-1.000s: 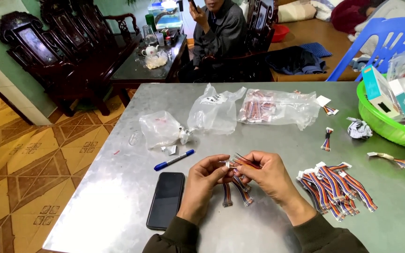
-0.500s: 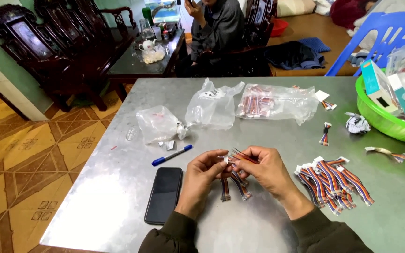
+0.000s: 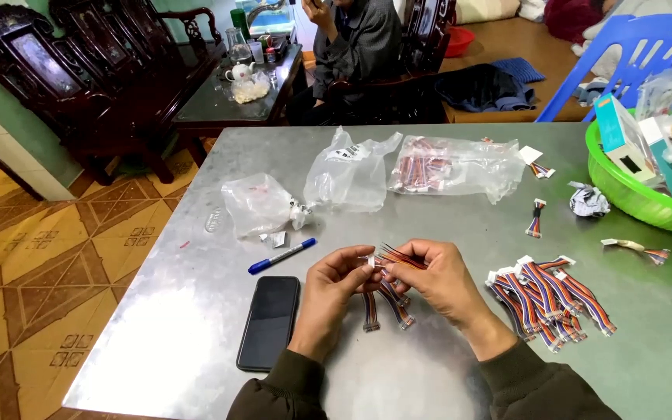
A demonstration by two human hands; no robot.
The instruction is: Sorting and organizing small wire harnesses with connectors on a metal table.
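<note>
Metal table [image 3: 196, 334]: green basket [image 3: 624, 194] far right of phone [image 3: 269, 321]. Wire pile [image 3: 547, 295] right of phone. Both hands just right of phone: left hand [image 3: 330, 292] & right hand [image 3: 443, 281] fingers pinch multicolour wire harness [image 3: 398, 258] btwn them, just above tabletop. Blue pen [image 3: 281, 256] just behind phone.

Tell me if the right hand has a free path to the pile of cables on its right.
Probably yes: the pile of cables lies on bare table beside the right hand, nothing between, though that hand holds wires.
</note>
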